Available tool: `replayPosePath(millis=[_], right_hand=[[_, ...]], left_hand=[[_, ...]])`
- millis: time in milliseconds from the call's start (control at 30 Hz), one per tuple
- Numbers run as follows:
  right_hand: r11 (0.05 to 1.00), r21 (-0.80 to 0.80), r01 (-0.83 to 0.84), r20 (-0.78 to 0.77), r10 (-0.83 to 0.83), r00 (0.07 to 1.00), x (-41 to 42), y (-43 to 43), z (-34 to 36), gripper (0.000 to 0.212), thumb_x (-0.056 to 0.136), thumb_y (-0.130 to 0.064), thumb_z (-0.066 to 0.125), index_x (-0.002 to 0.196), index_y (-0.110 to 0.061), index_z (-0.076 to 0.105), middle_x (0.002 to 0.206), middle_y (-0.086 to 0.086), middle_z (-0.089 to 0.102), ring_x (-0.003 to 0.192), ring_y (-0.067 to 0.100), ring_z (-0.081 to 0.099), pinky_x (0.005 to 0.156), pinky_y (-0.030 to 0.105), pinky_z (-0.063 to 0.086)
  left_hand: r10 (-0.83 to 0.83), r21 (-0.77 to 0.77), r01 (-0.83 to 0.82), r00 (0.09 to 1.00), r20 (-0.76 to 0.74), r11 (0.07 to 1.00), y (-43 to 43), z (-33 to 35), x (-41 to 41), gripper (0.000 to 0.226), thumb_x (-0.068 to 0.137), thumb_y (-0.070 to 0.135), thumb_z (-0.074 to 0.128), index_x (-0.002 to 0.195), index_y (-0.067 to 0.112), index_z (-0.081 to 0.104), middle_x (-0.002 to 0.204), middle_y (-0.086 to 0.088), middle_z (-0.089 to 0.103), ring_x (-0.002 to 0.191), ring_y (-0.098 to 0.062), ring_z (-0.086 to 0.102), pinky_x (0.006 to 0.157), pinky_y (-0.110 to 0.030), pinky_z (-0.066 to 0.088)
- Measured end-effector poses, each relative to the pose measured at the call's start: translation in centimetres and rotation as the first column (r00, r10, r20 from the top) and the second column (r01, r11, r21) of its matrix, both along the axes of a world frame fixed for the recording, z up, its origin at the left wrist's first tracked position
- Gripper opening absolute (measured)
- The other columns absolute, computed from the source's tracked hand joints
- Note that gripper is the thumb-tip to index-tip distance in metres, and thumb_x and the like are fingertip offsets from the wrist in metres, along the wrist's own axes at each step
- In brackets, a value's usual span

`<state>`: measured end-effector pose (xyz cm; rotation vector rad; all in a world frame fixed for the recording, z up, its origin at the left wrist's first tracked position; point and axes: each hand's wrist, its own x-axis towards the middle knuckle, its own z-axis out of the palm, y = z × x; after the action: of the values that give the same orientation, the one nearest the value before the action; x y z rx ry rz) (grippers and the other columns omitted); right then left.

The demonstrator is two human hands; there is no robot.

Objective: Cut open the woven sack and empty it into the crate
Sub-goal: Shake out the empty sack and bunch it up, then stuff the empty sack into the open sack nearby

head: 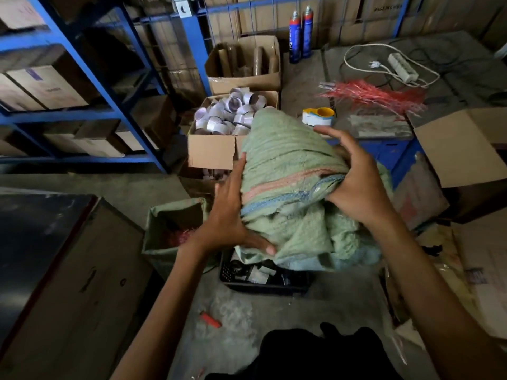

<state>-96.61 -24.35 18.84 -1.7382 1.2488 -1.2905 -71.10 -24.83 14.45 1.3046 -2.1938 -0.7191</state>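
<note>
Woven sack [288, 165], green with pink and blue stripes: I hold it directly above the black crate [263, 287], its crumpled lower end hanging down to the crate's rim. My right hand [359, 187] is clenched on a bunch of fabric at the striped band. My left hand [230, 215] lies flat against the sack's other side, fingers straight, thumb stretched across the lower fold; pressing, not clutching. Small white and dark pieces sit inside the crate; cannot tell what they are. Small red object [210, 320] on the floor, nearer me than the crate, to its left. Second green sack [157, 242], open, just left of the crate. Cardboard box [211, 152] of white rolls beyond the crate.
</note>
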Motion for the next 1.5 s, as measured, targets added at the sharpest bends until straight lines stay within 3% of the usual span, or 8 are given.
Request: replayPosePath(millis=[133,267,433,567,667,833,1200,1500], right_hand=[[0.997,0.062,0.044,0.341,-0.063,0.938,3.8,1.2,0.0,0.068,0.074,-0.006,0.083,0.135,-0.006,0.053,0.106,-0.008,0.075,0.099,0.004,0.072,0.085,0.022,0.056],[0.982,0.189,0.029,0.464,-0.115,0.878,8.0,3.3,-0.4,0.059,0.076,-0.01,0.069,0.133,-0.01,0.053,0.102,-0.017,0.073,0.091,-0.008,0.07,0.08,0.014,0.054],[0.942,0.325,-0.081,0.486,-0.093,0.869,13.4,5.6,-1.9,0.058,0.075,-0.011,0.074,0.131,-0.017,0.058,0.117,-0.001,0.071,0.105,0.005,0.07,0.094,0.028,0.056],[0.923,0.34,-0.181,0.157,0.134,0.979,16.8,7.1,-3.6,0.071,0.081,-0.014,0.08,0.142,-0.032,0.049,0.139,-0.002,0.061,0.123,0.006,0.061,0.105,0.032,0.052],[0.893,0.383,-0.237,-0.105,0.297,0.949,19.4,8.7,-4.9,0.087,0.073,-0.042,0.075,0.149,-0.052,0.033,0.144,-0.016,0.055,0.134,0.009,0.053,0.116,0.049,0.04],[0.735,0.534,-0.417,-0.013,0.501,0.866,23.3,13.6,-6.8,0.075,0.081,-0.052,0.078,0.145,-0.051,0.039,0.14,-0.026,0.054,0.128,-0.007,0.053,0.113,0.035,0.045],[0.744,0.487,-0.456,-0.248,0.619,0.745,31.2,17.4,-12.3,0.09,0.078,-0.053,0.073,0.154,-0.028,0.032,0.15,-0.006,0.049,0.139,0.015,0.047,0.113,0.041,0.042],[0.637,0.628,-0.446,-0.147,0.66,0.737,33.2,10.3,-16.5,0.082,0.077,-0.024,0.086,0.147,-0.023,0.043,0.139,-0.003,0.059,0.131,0.014,0.053,0.106,0.024,0.039]], left_hand=[[-0.002,0.057,0.02,0.956,-0.292,0.998,2.8,0.2,-1.5,0.174,0.038,0.046,0.098,0.158,0.004,-0.021,0.17,-0.002,0.018,0.157,-0.017,0.021,0.127,-0.047,0.025],[0.217,0.025,-0.225,0.899,-0.38,0.974,6.7,-0.2,-0.4,0.157,0.04,0.025,0.105,0.16,0.01,0.006,0.15,0.042,0.032,0.138,0.013,0.042,0.109,-0.012,0.038],[0.472,0.033,-0.515,0.756,-0.453,0.857,10.8,-1.6,3.3,0.11,0.054,0.037,0.097,0.146,0.012,0.042,0.122,0.054,0.049,0.109,0.024,0.056,0.087,-0.004,0.046],[0.664,0.165,-0.686,0.57,-0.484,0.709,14.2,-4.0,7.7,0.08,0.06,0.036,0.091,0.129,0.019,0.054,0.111,0.022,0.07,0.101,0.003,0.069,0.085,-0.031,0.06],[0.768,0.254,-0.765,0.439,-0.467,0.592,16.9,-5.5,11.0,0.063,0.063,0.027,0.09,0.117,0.023,0.059,0.104,0.013,0.072,0.095,0.001,0.07,0.084,-0.037,0.061],[0.899,0.504,-0.783,0.154,-0.41,0.364,20.3,-7.3,16.7,0.051,0.063,0.026,0.092,0.096,0.049,0.06,0.101,0.016,0.071,0.095,-0.006,0.069,0.095,-0.042,0.058],[0.989,0.726,-0.676,0.031,-0.144,0.127,25.6,-10.2,22.2,0.086,0.044,0.049,0.086,0.121,0.028,0.053,0.11,0.005,0.065,0.108,-0.025,0.065,0.1,-0.051,0.054],[0.98,0.882,-0.439,-0.021,-0.198,0.169,21.5,-13.5,24.6,0.089,0.05,0.03,0.099,0.128,0.016,0.058,0.12,-0.008,0.074,0.105,-0.026,0.075,0.088,-0.048,0.063]])
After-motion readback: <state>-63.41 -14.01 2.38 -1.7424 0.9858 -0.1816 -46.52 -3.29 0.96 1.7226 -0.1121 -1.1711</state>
